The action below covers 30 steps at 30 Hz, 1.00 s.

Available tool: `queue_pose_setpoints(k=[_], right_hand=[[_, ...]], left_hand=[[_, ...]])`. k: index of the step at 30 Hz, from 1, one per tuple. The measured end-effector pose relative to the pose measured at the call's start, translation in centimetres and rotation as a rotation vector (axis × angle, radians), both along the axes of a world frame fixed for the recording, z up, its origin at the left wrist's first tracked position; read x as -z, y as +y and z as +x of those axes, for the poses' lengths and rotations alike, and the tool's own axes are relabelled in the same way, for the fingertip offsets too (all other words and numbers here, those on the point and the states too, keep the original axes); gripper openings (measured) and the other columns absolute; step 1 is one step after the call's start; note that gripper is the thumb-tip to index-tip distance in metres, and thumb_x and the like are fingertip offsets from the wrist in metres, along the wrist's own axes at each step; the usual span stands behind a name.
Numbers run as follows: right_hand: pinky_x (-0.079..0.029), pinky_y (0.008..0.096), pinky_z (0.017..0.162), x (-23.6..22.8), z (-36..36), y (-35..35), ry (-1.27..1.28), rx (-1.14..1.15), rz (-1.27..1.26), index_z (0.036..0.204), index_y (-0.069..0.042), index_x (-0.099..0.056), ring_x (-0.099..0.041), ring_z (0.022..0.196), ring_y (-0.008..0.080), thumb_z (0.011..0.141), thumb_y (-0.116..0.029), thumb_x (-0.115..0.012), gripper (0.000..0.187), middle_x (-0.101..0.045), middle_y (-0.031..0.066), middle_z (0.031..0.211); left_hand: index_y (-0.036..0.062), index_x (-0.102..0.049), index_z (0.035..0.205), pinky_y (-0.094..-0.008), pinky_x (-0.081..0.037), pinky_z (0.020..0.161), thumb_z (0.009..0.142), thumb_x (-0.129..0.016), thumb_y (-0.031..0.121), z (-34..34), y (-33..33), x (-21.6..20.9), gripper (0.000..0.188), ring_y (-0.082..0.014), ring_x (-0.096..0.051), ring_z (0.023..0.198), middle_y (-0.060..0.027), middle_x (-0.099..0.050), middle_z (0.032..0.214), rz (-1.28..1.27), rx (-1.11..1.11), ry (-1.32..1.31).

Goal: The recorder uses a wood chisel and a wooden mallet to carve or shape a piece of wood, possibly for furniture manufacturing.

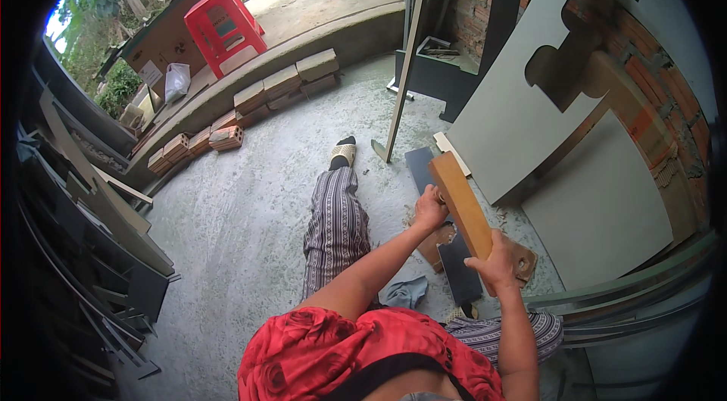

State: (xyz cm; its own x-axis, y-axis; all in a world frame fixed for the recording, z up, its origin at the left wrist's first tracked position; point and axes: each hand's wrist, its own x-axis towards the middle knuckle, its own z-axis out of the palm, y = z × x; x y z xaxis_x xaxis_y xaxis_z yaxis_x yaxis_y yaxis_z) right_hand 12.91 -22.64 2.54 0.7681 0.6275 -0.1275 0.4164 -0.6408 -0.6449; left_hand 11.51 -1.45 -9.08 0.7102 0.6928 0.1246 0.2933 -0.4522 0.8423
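Boards (pixel 121 208) stacked far left, then red stool (pixel 214 11) outside, then bricks (pixel 282 81) in a row. Grey cloth (pixel 404 293) next, on the floor (pixel 250 196). Left hand (pixel 430 206): curled in tight against the left side of the wooden block (pixel 463 204), far half, seems to have hold; exact grip I can't make out from my remote feed. Block is right of centre, long axis slanting from far-left to near-right, directly between the two hands. Dark board (pixel 460 272) shows under it; touching or not, I can't tell. Right hand (pixel 496 265): partly closed round the block's near end, so it's the nearer hand to that end, left to the far one. Grey panel (pixel 515 121) leans further right, apart from both hands.
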Motion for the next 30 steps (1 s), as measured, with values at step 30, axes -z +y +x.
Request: queue_pose_setpoints(k=[30], right_hand=[[-0.050, 0.0392, 0.074, 1.0, 0.9, -0.1, 0.085, 0.106, 0.331, 0.111, -0.003, -0.049, -0.064, 0.083, 0.0302, 0.056, -0.019, -0.079, 0.065, -0.064, 0.0162, 0.091]], left_hand=[[0.0079, -0.055, 0.088, -0.0388, -0.047, 0.072, 0.070, -0.071, 0.016, -0.6, -0.4, 0.1, 0.025, -0.0330, -0.060, 0.081, -0.0125, -0.061, 0.087, -0.247, 0.322, -0.253]])
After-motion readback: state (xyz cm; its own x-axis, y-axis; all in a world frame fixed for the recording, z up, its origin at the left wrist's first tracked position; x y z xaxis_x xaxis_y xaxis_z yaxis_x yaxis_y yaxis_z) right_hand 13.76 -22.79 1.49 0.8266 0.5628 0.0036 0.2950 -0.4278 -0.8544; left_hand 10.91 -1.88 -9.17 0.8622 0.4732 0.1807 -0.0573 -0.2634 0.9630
